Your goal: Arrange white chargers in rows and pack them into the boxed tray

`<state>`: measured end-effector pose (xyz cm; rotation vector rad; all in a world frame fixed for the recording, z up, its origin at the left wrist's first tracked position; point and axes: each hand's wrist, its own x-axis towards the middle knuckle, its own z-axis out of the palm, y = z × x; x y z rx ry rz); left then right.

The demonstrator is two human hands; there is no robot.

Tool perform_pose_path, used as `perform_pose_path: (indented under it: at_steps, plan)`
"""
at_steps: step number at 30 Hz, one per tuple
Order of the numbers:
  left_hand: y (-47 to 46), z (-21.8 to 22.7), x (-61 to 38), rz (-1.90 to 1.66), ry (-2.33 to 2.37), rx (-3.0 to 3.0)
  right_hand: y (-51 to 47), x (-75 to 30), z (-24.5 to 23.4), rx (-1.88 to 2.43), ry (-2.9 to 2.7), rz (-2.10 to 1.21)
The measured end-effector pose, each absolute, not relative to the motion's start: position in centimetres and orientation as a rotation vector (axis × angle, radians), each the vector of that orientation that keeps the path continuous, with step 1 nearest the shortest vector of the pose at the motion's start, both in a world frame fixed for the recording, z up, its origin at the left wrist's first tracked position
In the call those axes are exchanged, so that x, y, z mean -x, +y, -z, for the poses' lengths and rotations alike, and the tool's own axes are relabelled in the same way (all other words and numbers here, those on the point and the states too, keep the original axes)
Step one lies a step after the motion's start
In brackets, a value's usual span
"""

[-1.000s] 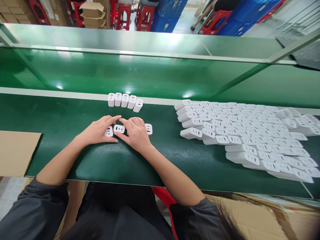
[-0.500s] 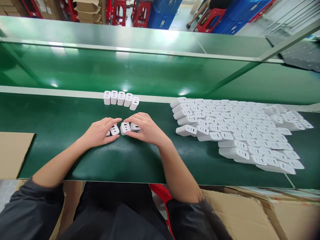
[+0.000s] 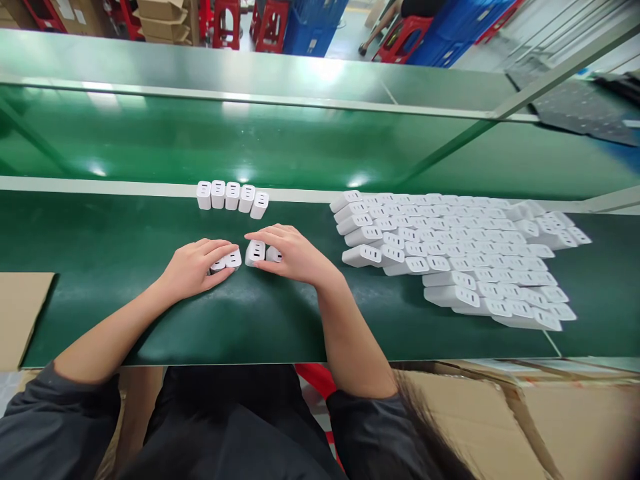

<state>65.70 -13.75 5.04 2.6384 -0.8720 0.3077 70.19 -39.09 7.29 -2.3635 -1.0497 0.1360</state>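
Note:
Both hands rest on a dark green table (image 3: pixel 125 247), each curled over small white charger plugs. My left hand (image 3: pixel 196 267) grips two plugs (image 3: pixel 227 261) between thumb and fingers. My right hand (image 3: pixel 293 255) closes on two more plugs (image 3: pixel 256 252), one partly hidden under the fingers. A small gap separates the two groups. Behind my hands a row of several white plugs (image 3: pixel 231 197) stands upright along the table's far edge.
A large heap of white plugs (image 3: pixel 450 257) lies in rows to the right. A cardboard sheet (image 3: pixel 17 313) sits at the left edge. A glossy green conveyor (image 3: pixel 250 147) runs behind. Cardboard boxes (image 3: pixel 500 427) lie below the table; red stools and blue crates stand beyond.
My right hand slid its plugs from the right toward the left hand's plugs, bringing the groups closer. The left hand curled tighter over its plugs.

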Motion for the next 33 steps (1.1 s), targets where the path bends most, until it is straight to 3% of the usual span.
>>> perform_pose_path:
  at_steps: [7, 12, 17, 22, 28, 33]
  plan:
    - [-12.9, -6.6, -65.8, -0.15, -0.771, -2.74, -36.9, -69.5, -6.5, 2.602, -0.958, 0.113]
    - [-12.7, -7.1, -65.7, -0.077, -0.788, -2.76, -37.2, -69.5, -6.5, 2.516, -1.091, 0.028]
    - [-12.9, -7.0, -65.6, -0.106, -0.816, -2.777, -35.5, -68.9, -6.3, 2.633, -0.91, 0.142]
    - [-13.3, -6.4, -65.4, -0.314, -0.843, -2.807, -37.9, -69.4, -7.7, 2.462, -0.858, -0.044]
    - [-14.0, -5.5, -65.3, -0.472, -0.861, -2.871, -42.5, -70.7, -8.8, 2.46, -0.734, -0.554]
    - [-13.7, -5.9, -65.3, -0.404, -0.845, -2.862, -39.9, -70.5, -7.9, 2.438, -0.763, -0.469]
